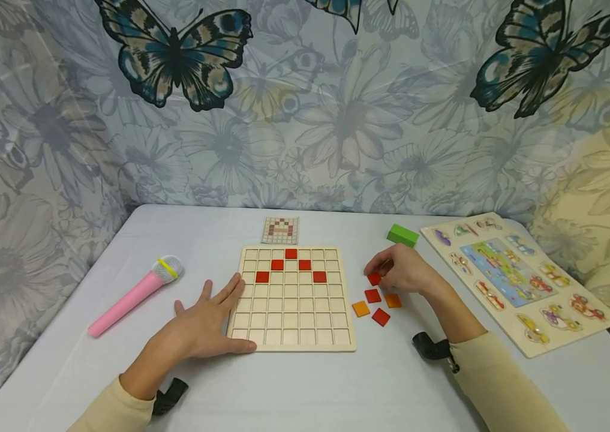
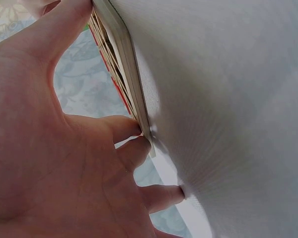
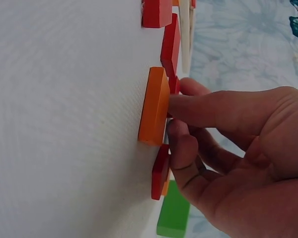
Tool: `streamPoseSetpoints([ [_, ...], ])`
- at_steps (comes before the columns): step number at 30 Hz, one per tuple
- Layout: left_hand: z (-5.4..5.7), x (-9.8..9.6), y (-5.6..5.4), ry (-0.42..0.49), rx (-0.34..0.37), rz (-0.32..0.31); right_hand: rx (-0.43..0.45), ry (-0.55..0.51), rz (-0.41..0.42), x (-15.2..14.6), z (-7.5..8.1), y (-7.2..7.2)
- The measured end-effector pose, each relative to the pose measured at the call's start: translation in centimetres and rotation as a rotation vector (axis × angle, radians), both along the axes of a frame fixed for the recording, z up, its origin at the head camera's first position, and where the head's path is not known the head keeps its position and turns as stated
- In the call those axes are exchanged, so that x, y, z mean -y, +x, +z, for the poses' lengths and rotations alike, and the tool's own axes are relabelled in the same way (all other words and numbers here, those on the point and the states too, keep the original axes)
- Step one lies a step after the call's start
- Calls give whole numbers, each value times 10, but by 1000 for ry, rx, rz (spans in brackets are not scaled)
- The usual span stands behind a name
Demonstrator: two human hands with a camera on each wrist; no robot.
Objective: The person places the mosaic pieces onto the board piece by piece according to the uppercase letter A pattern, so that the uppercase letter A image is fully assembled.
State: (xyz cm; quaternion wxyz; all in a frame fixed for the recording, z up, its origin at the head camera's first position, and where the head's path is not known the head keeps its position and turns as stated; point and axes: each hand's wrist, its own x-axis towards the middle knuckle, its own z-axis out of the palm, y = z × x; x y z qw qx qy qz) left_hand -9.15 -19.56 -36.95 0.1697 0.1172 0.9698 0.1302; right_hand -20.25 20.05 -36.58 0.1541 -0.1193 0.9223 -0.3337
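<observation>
Okay, so the red tile (image 1: 373,279) is just right of the grid board (image 1: 297,338), pinched in the right hand (image 1: 404,270); can't tell if it's off the table (image 1: 305,390) yet. I'd keep that pinch on the edges so it doesn't knock the orange tile (image 1: 393,300) close by. Left hand (image 1: 199,327) is spread flat-ish along the board's left side, thumb at the near edge, which is honestly a solid way to steady it. Pattern card (image 1: 266,240) sits behind, easy to check.
</observation>
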Motion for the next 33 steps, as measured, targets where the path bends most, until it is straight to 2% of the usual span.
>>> streamPoseSetpoints([
  [8,1,0,0,-4,-3,-5,-16,9,12,-1,1,0],
  [33,1,1,0,8,1,2,13,-75,-58,13,7,8],
])
